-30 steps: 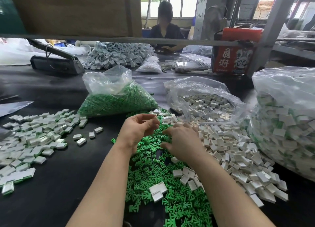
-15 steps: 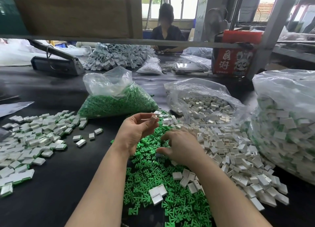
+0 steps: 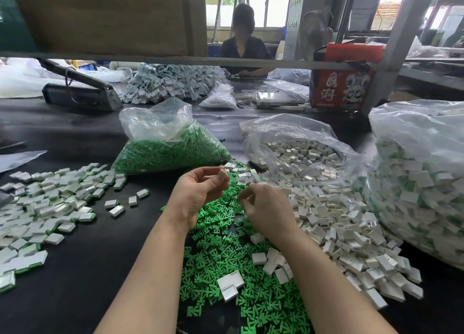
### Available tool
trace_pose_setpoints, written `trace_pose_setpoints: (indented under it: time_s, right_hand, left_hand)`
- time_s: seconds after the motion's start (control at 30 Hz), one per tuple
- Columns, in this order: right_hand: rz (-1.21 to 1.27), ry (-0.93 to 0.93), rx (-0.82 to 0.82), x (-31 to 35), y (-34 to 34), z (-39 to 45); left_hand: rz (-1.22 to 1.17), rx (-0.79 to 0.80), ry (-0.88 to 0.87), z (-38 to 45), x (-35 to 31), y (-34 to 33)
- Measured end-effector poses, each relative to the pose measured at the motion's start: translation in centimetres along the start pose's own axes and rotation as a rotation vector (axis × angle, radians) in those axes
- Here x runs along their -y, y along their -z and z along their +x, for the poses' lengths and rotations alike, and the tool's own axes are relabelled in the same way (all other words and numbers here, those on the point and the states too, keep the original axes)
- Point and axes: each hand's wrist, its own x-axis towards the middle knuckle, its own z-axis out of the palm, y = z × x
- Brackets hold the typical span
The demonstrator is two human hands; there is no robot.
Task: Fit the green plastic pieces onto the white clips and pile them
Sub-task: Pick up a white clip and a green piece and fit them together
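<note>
My left hand pinches a white clip; my right hand, lower right of it, is curled, contents hidden, over the green pieces.

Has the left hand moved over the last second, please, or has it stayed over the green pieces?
Yes. The left hand, pinching a white clip, has risen slightly toward the green bag.
</note>
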Motion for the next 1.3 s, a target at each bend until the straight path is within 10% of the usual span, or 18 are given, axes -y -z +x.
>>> trace_pose_setpoints:
  time_s: [0.17, 0.33, 1.3]
  right_hand:
    - [0.783, -0.203, -0.134, 0.0, 1.3, -0.1]
    - [1.061, -0.302, -0.152, 0.2, 1.6, 0.2]
    - [0.957, -0.054, -0.283, 0.4, 1.2, 0.3]
  left_hand:
    - [0.008, 0.043, 0.024, -0.2, -0.2, -0.4]
    - [0.071, 0.095, 0.007, -0.4, -0.3, -1.0]
    - [0.102, 0.128, -0.050, -0.5, -0.4, -1.1]
